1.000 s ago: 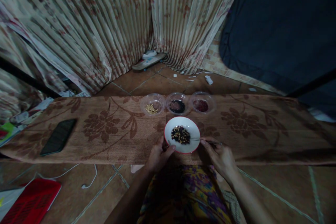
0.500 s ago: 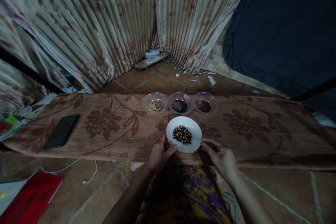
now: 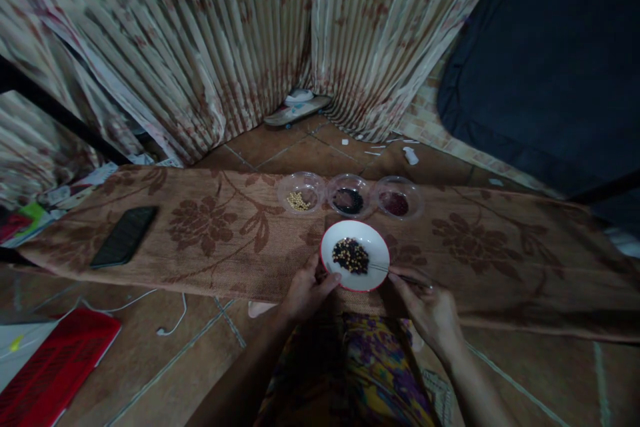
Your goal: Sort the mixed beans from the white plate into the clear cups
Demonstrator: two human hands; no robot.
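A white plate with a red rim [image 3: 377, 247] lies on a long brown flowered cloth [image 3: 210, 247]. On it is a pile of mixed dark and pale beans [image 3: 351, 255]. My left hand [image 3: 309, 291] holds the plate's near left edge, thumb on the rim. My right hand [image 3: 428, 303] pinches thin metal tweezers [image 3: 395, 271] whose tips reach the pile from the right. Behind the plate stand three clear bowls: one with yellow beans [image 3: 300, 196], one with black beans [image 3: 349, 196], one with red beans [image 3: 397, 199].
A black phone [image 3: 125, 244] lies on the cloth at the left. A red case [image 3: 55, 373] and a white cable [image 3: 167, 320] are on the tiled floor. Striped curtains [image 3: 200, 47] hang behind, with a sandal [image 3: 297, 110] at their foot. A dark sheet [image 3: 550, 60] fills the right.
The camera view has drifted left and tilted a little, so everything sits further right. Both hands stay at the plate; the tweezers' tips remain at the bean pile.
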